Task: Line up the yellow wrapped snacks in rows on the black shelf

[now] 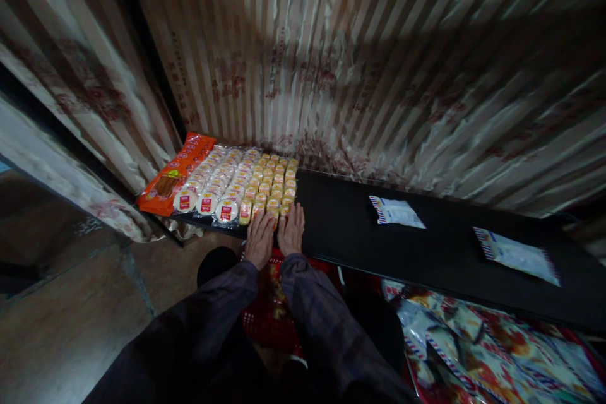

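"What might slip?"

"Yellow packets (277, 178) on the shelf (336, 218): your left hand (259, 238) and right hand (291, 231) rest, grip released, against their front; uneven pushing could skew them."

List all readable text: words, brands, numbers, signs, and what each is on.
Nothing reads reliably enough to quote.
Orange bag: pale lettering, too blurred.
White packs: red labels, print too small.
Yellow packs: red-marked labels, too small.
Left pouch, right pouch: faint blue print, blurred.
Curtain: reddish characters, blurred.
Lower-right packs: partial lettering, illegible.
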Motion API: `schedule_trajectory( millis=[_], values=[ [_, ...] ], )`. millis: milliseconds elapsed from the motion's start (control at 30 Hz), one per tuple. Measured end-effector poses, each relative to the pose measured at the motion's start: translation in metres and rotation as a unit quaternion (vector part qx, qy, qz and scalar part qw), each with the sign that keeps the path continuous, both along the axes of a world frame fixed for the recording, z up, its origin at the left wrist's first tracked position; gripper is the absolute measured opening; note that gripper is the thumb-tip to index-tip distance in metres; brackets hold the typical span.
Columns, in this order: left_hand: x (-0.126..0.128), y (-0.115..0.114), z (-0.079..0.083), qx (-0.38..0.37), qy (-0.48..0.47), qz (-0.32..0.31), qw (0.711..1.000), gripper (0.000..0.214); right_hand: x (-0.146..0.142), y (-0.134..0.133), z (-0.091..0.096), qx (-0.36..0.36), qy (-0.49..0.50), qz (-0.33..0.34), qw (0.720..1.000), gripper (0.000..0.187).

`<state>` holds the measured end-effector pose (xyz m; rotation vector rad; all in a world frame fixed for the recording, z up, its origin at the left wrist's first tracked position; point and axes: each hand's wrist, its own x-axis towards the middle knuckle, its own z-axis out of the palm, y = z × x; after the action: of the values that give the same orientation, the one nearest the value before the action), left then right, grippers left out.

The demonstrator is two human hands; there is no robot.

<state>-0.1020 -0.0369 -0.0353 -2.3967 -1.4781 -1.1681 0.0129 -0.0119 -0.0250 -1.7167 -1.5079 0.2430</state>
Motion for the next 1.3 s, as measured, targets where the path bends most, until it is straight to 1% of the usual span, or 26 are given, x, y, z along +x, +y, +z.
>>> schedule_trajectory(
  millis=[233, 467, 633, 767, 867, 1067, 1200, 1300],
  values=[
    [0.002, 0.013, 0.006, -0.008, 0.066, -0.01, 0.998, 0.052, 0.0, 0.015, -0.001, -0.006, 0.041, -0.012, 0.999, 0.06],
    [0.003, 0.022, 0.004, 0.005, 0.058, -0.048, 0.997, 0.056, -0.004, 0.022, -0.003, 0.005, 0.067, -0.027, 0.997, 0.059],
    [0.003, 0.022, 0.003, 0.017, 0.066, -0.042, 0.997, 0.057, -0.004, 0.02, 0.001, -0.012, 0.066, -0.028, 0.997, 0.061],
    [0.003, 0.02, 0.007, 0.01, 0.094, -0.037, 0.995, 0.055, 0.001, 0.023, 0.004, -0.002, 0.089, -0.037, 0.995, 0.062],
    [0.005, 0.02, 0.008, 0.001, 0.104, -0.029, 0.994, 0.056, 0.005, 0.029, 0.003, 0.002, 0.105, -0.048, 0.993, 0.063],
    [0.01, 0.024, 0.012, -0.023, 0.095, -0.012, 0.995, 0.056, 0.003, 0.034, 0.001, -0.011, 0.114, -0.029, 0.993, 0.067],
    [0.011, 0.025, 0.015, -0.027, 0.085, -0.014, 0.996, 0.056, 0.002, 0.031, 0.009, -0.04, 0.14, -0.023, 0.989, 0.07],
    [0.011, 0.022, 0.019, -0.026, 0.08, -0.014, 0.996, 0.055, 0.007, 0.03, 0.015, -0.056, 0.171, -0.018, 0.983, 0.075]
  ],
)
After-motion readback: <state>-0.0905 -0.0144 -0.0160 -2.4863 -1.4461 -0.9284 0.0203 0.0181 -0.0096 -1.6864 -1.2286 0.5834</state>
